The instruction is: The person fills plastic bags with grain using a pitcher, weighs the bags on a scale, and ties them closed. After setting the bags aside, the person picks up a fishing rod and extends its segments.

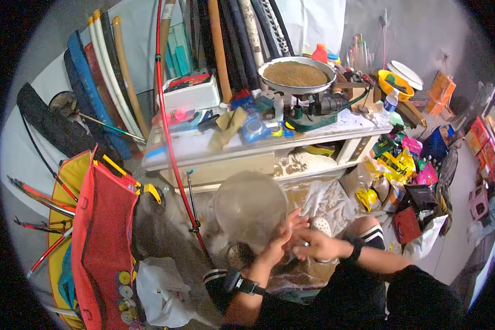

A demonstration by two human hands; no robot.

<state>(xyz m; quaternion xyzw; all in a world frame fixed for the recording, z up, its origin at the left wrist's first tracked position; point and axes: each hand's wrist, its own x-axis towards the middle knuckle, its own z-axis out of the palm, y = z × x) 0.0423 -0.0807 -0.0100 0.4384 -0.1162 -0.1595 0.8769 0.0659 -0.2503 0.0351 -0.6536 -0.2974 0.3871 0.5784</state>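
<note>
My left hand [278,242] is raised in front of my knees with its fingers stretched out and apart. Close against it, fingers pointing left toward its palm, is my right hand [320,246]; its fingers look loosely bent and apart. I see nothing held in either hand, though the spot where they meet is partly hidden. Just beyond my left hand is a round, translucent tub [247,201], blurred at its edges. A pale shoe with holes [320,225] shows behind my right hand.
A cluttered white cabinet [209,168] stands ahead, bearing a scale [313,115] with a pan of brown grains [294,74]. A red pole [168,126] slants at left beside an open red bag [104,220]. A white plastic bag [162,291] lies near my left. Packets [396,165] are heaped right.
</note>
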